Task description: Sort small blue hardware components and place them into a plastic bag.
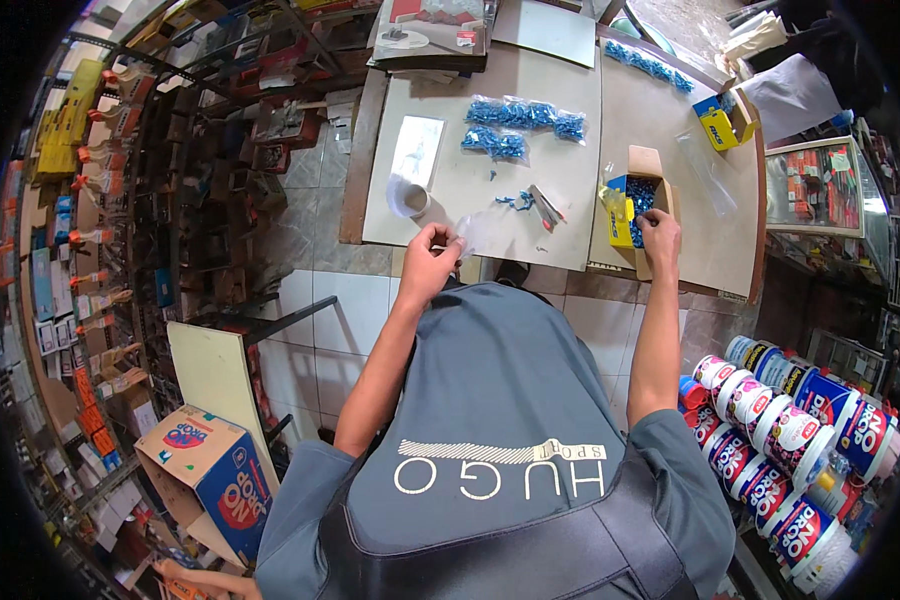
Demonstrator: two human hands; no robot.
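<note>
My left hand is closed on a clear plastic bag at the table's near edge. My right hand reaches into the open yellow-and-blue cardboard box, its fingers drawn together. Small blue screw-like pieces fill the box; what the fingertips grip there is hidden. Between my hands, some loose blue pieces lie beside a small silver tool with a red part. Beyond them rest several filled clear bags of the blue pieces.
A roll of clear plastic stands at the table's left. A second yellow-and-blue box and a long filled bag lie far right. Paint buckets are stacked at right; a carton and another person's hand appear lower left.
</note>
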